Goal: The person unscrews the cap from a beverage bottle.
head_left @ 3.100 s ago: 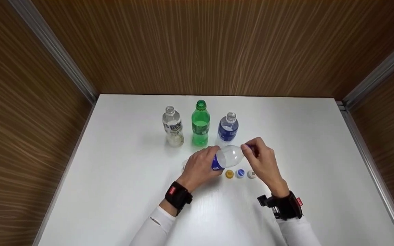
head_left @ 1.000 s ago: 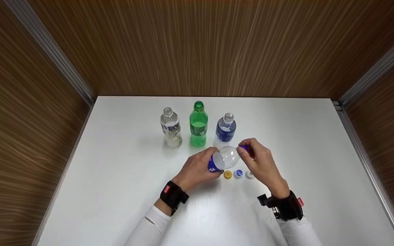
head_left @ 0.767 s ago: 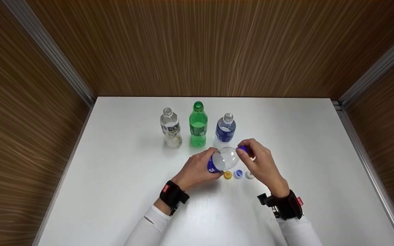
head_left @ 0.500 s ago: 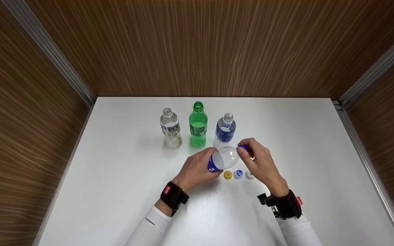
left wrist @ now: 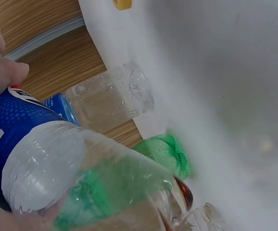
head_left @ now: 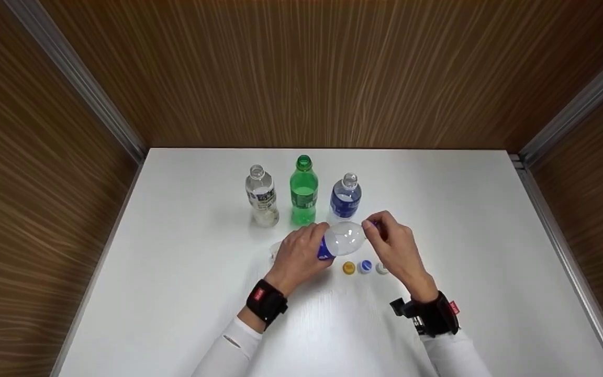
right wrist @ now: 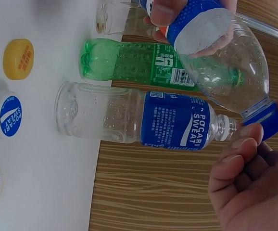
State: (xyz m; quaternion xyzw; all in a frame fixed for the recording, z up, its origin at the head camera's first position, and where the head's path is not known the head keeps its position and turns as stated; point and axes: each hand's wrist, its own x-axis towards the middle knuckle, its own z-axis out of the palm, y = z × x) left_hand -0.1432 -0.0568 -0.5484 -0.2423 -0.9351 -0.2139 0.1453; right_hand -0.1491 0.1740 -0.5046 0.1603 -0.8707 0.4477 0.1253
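My left hand (head_left: 296,259) grips a clear plastic bottle (head_left: 346,239) round its blue label, holding it tilted above the table with the neck toward the right. On that neck sits a blue cap (right wrist: 269,120), which my right hand (head_left: 398,251) pinches between thumb and fingers. In the left wrist view, a little brown liquid shows inside the bottle's shoulder. Below the neck lie a yellow cap (head_left: 349,268), a blue-and-white cap (head_left: 366,266) and a white cap (head_left: 381,268), the last partly hidden by my right hand in the head view.
Behind my hands stand three uncapped bottles: a clear one (head_left: 262,199) at left, a green one (head_left: 303,191) in the middle and a blue-labelled Pocari Sweat bottle (head_left: 345,199) at right. Wood-grain panels (head_left: 301,73) enclose the white table (head_left: 186,272) at back and sides.
The bottle has swung from pointing more toward the camera to lying more sideways, its base now showing left of my left hand. My right fingers stay at the cap, turned slightly.
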